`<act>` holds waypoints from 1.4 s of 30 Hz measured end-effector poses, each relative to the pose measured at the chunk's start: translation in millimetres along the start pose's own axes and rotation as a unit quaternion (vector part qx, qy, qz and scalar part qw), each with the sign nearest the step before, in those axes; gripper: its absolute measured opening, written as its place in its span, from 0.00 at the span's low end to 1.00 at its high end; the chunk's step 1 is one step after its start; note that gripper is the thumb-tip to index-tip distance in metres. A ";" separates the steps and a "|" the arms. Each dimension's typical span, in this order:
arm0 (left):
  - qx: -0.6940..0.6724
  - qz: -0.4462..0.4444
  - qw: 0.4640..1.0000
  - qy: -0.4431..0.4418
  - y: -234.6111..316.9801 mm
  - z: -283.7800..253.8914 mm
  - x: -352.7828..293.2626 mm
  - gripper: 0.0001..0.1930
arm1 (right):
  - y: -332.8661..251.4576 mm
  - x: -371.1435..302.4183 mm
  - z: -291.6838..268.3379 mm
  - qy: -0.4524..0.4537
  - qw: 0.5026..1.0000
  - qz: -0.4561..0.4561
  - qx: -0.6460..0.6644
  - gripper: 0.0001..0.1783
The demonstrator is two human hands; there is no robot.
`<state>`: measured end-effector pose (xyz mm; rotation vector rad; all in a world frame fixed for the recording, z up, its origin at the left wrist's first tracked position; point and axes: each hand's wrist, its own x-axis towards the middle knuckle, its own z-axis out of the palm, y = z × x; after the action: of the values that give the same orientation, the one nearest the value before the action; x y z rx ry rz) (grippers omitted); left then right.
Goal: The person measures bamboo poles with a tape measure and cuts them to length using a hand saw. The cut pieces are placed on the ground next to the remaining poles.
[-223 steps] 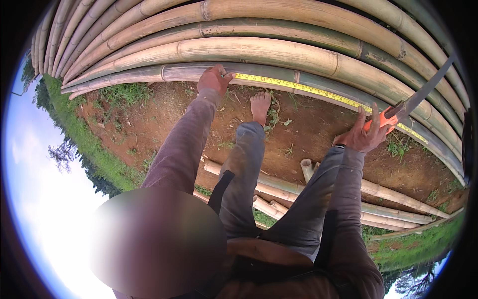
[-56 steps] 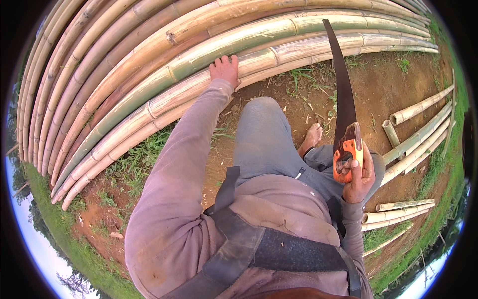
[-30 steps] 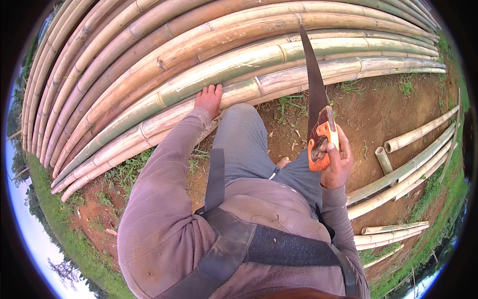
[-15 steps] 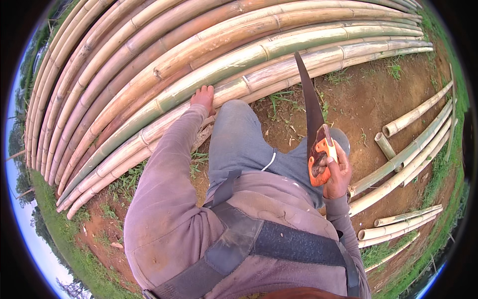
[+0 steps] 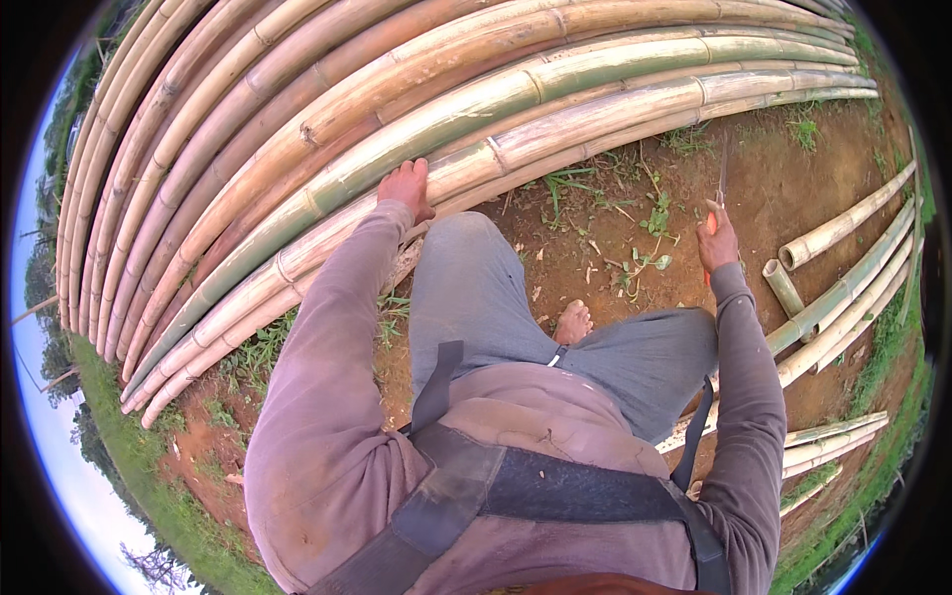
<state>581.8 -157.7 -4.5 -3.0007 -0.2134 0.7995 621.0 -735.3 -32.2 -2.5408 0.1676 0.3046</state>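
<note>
1. i can read no words or numbers on the bamboo poles (image 5: 426, 132) before me.
2. on my saw (image 5: 711, 224) i can make out no lettering, number or sign.
3. the black straps (image 5: 585, 491) across my chest and my trousers (image 5: 464, 273) show me no readable label.

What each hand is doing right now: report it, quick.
Left hand: resting on a bamboo pole; whether it grips cannot be told.
Right hand: closed, holding the orange-handled saw.
</note>
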 end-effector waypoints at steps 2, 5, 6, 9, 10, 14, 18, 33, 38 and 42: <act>-0.022 -0.005 1.000 -0.022 -3.5 -1.6 -4.7 0.47 | 24.8 9.1 20.8 -0.096 0.990 0.033 -0.100 0.34; -0.045 -0.004 0.998 -0.042 -7.6 -10.2 -8.9 0.51 | 50.2 2.6 45.5 -0.216 0.964 0.023 -0.151 0.36; -0.047 -0.004 0.998 -0.052 -5.7 -11.9 -8.0 0.51 | 52.4 0.8 47.5 -0.222 0.964 0.021 -0.144 0.36; -0.057 0.016 0.997 -0.047 -2.1 -11.7 -0.7 0.52 | 45.2 -6.1 34.6 -0.174 0.977 0.049 -0.113 0.38; -0.043 0.001 0.997 -0.069 0.4 -13.8 -1.4 0.52 | 26.6 -5.5 23.1 -0.168 0.974 0.092 -0.118 0.38; -0.016 -0.001 0.997 -0.075 0.2 -11.5 3.1 0.53 | 31.1 -3.4 10.7 -0.182 0.964 0.103 -0.164 0.38; -0.004 -0.004 0.998 -0.067 -3.4 2.3 7.9 0.55 | -17.8 11.7 27.9 -0.215 0.875 0.117 -0.418 0.29; -0.061 0.038 0.997 -0.024 -4.9 -13.5 -21.8 0.51 | -229.3 84.0 241.6 -0.104 0.550 0.230 0.796 0.63; -0.089 0.054 0.994 -0.017 -10.5 -43.3 -76.3 0.49 | -242.7 43.9 196.5 -0.083 0.622 0.287 0.724 0.50; -0.100 0.056 0.992 0.043 -33.8 -81.2 -118.4 0.48 | -309.8 -14.4 115.7 -0.106 0.590 0.246 0.762 0.52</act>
<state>516.4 -140.1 126.4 -3.2543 -0.1304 0.6936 643.2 -413.2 40.6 -0.6613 0.6849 0.3970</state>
